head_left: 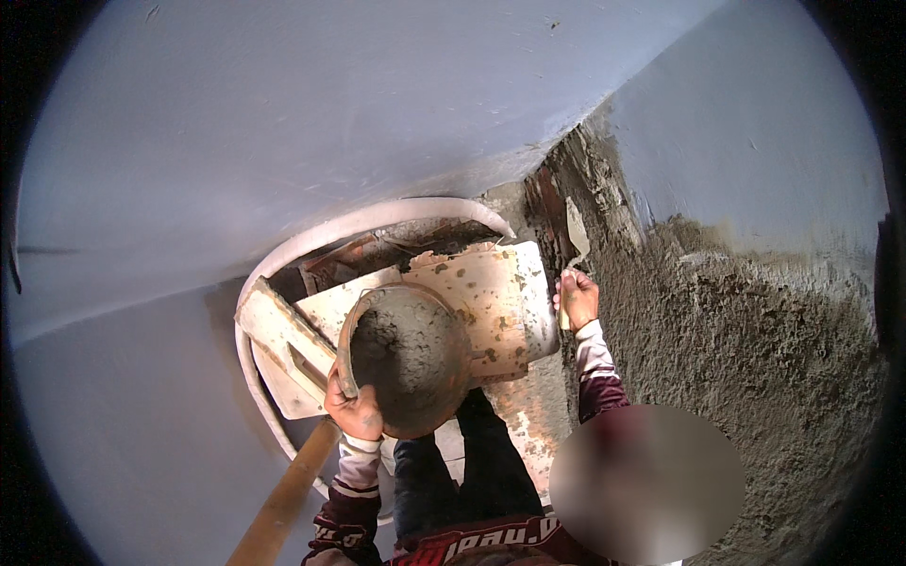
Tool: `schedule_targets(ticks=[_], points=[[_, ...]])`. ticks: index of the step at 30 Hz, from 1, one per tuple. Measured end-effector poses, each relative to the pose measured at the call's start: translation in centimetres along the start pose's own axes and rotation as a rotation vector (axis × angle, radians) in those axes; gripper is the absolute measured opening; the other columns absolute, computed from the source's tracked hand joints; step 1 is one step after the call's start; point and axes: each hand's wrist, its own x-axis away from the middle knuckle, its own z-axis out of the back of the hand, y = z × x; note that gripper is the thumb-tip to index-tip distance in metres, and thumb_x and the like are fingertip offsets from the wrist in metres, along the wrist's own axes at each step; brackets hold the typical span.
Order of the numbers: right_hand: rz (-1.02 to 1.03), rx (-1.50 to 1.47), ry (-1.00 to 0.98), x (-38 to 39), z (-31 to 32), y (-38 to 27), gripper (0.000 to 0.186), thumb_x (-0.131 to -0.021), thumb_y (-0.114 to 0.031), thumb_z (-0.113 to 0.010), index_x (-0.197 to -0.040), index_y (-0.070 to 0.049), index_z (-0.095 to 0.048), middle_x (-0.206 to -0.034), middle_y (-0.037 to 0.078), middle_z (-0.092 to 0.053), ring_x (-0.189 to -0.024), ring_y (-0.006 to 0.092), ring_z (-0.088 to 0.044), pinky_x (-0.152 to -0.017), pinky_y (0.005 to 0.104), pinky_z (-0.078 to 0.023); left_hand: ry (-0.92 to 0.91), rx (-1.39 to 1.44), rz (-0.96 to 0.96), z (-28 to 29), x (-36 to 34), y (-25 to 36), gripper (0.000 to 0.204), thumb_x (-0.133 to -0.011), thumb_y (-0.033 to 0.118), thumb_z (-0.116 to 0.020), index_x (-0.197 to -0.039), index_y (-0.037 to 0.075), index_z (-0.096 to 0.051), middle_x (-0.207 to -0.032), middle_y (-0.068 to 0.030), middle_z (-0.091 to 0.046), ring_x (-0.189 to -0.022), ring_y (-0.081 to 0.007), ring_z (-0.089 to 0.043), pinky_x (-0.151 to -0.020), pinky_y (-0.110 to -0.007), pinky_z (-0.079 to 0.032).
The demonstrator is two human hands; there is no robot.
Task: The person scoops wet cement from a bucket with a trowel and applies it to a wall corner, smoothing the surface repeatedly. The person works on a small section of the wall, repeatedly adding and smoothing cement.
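pan (408, 358): dull metal, heaped with grey, grainy wet mortar | trowel (577, 233): metal blade, mortar-smeared | right wall (736, 330): rough, coarse fresh plaster | upper wall (283, 123): smooth matt paint | board (491, 292): spattered, stained | handle (283, 500): bare wood

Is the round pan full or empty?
Partly full: grey mortar covers the inside of the pan, held by the left hand.

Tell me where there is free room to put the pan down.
The board is bare between the pan and the right hand. It is crowded at the wood pieces beside the left hand, and at the corner where the trowel works.
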Motion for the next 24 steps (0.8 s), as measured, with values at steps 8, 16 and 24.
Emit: schedule_targets(ticks=[8, 16, 24], points=[[-0.245, -0.057, -0.175, -10.3, -3.7, -3.1, 0.019, -0.097, -0.021, -0.059, -0.097, -0.002, -0.059, -0.069, 0.009, -0.059, -0.050, 0.0193, -0.057, -0.042, 0.0327, -0.049, 0.021, -0.023, -0.016, -1.6, -0.2, 0.6, 0.054, -0.070, -0.009, -0.046, -0.123, -0.008, -0.055, -0.114, -0.0088, -0.062, -0.102, -0.0158, -0.060, -0.094, -0.026, -0.044], [-0.227, -0.207, -0.123, -12.6, -7.0, -6.7, 0.020, -0.099, -0.018, -0.053, -0.099, 0.002, -0.055, -0.076, 0.012, -0.059, -0.055, 0.0218, -0.058, -0.044, 0.0343, -0.050, 0.040, -0.065, -0.012, -1.5, 0.1, -0.1, 0.054, -0.069, -0.008, -0.046, -0.122, -0.009, -0.056, -0.119, -0.0102, -0.058, -0.111, -0.0172, -0.055, -0.100, -0.028, -0.040], [-0.106, -0.148, -0.189, -4.3, -6.0, -6.0, 0.018, -0.101, -0.018, -0.049, -0.099, -0.001, -0.055, -0.075, 0.008, -0.060, -0.052, 0.0171, -0.057, -0.043, 0.0313, -0.049, 0.033, -0.037, -0.009, -1.2, 0.1, 0.0, 0.055, -0.068, -0.008, -0.046, -0.122, -0.009, -0.056, -0.120, -0.0097, -0.057, -0.109, -0.0171, -0.055, -0.099, -0.028, -0.039]])
